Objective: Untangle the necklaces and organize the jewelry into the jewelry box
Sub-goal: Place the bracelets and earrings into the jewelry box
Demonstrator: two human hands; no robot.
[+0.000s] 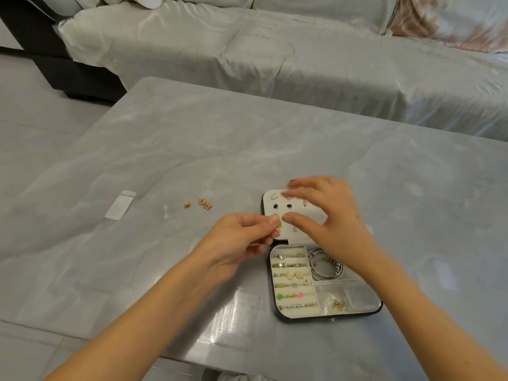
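A small dark jewelry box (376, 309) lies open on the grey table, with rings in its padded rows, silver bangles (324, 266) and a bagged gold piece (337, 305). Its white earring panel (270, 209) stands open at the far side. My left hand (242, 243) pinches a small gold earring (279, 224) at the panel's left edge. My right hand (327, 215) lies over the panel, its thumb tip close to the earring and its fingers spread across the top. Two pink earrings (205, 203) and a small gold piece (187, 205) lie loose to the left.
A clear plastic bag (120, 204) lies on the table at the left, and another clear bag (239, 312) sits just left of the box. Behind the table (165, 138) runs a sofa under a pale sheet (275, 50).
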